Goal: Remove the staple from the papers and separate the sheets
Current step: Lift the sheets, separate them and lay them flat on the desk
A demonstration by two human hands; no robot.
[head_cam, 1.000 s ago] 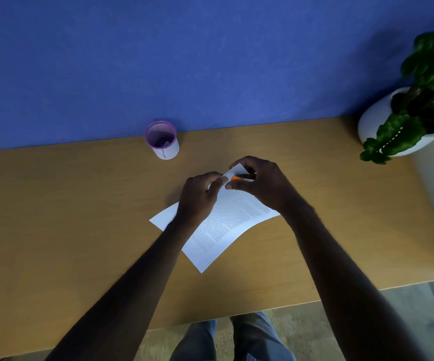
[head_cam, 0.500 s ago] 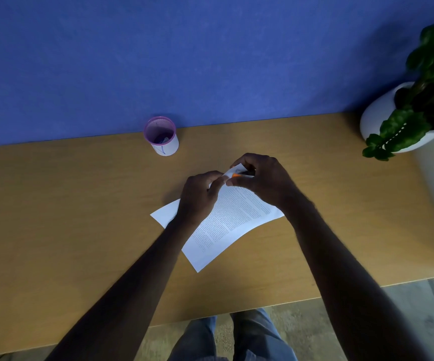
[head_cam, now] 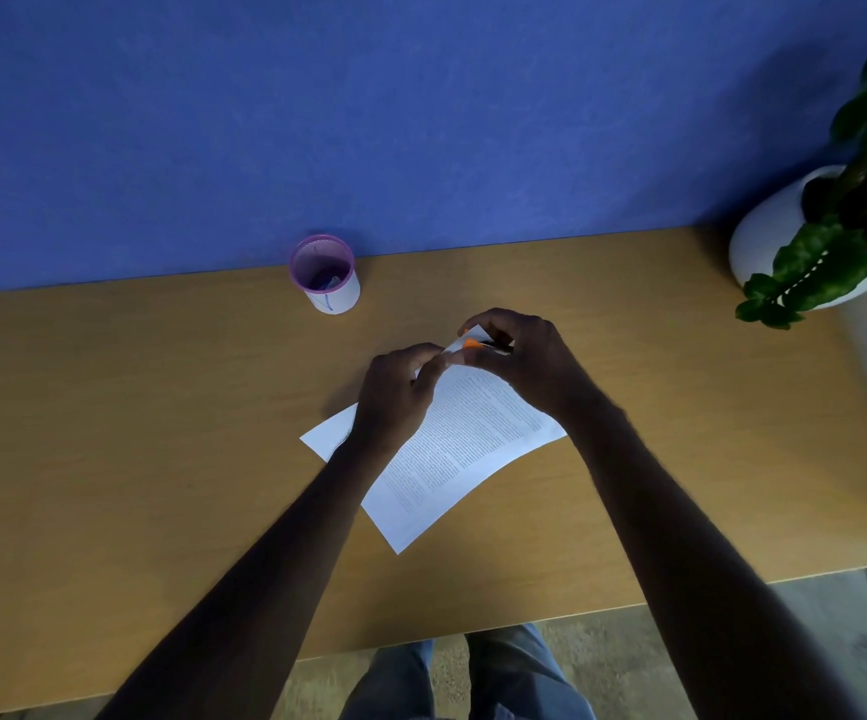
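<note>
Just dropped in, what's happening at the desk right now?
A person is working at the far corner of the stapled papers on the wooden desk. The left hand pinches that corner, while the right hand holds a small orange-tipped tool against it. The sheets lie together, not yet separated.

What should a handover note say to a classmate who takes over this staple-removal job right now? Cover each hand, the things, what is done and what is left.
Left hand: pinches the raised far corner of the papers.
Right hand: grips an orange-tipped tool at that same corner.
Papers: on the wooden desk, near edges flat.
Done: corner lifted, tool in place.
Left: the staple itself is too small to see; sheets are not yet separated.
</note>
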